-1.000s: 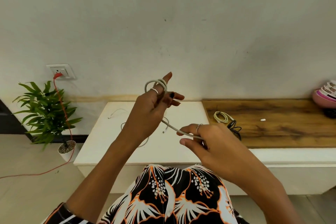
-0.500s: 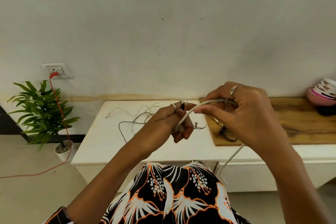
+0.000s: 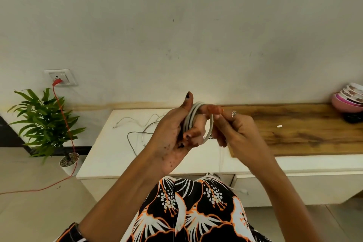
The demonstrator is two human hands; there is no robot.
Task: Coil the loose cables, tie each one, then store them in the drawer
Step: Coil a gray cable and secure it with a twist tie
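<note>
A grey-white cable (image 3: 191,119) is wound in several loops around the fingers of my left hand (image 3: 172,133), which is raised above the white cabinet top (image 3: 110,149) with the thumb up. My right hand (image 3: 235,129) pinches the outermost loop of that cable just right of the coil. The cable's free tail (image 3: 221,161) hangs down below my right hand toward the cabinet front. More loose cables (image 3: 137,131), white and grey, lie spread on the cabinet top behind my left hand. The cabinet's drawer fronts (image 3: 284,188) are closed.
A wooden board (image 3: 304,131) covers the cabinet's right part, with a small white piece (image 3: 279,126) on it and stacked bowls (image 3: 348,99) at its far right. A potted plant (image 3: 45,122) stands on the floor at left, a red cord (image 3: 64,124) runs from the wall socket (image 3: 60,77).
My left hand has turned palm toward me with more cable wound on its fingers. My right hand has come in close to the coil, carrying another loop around.
</note>
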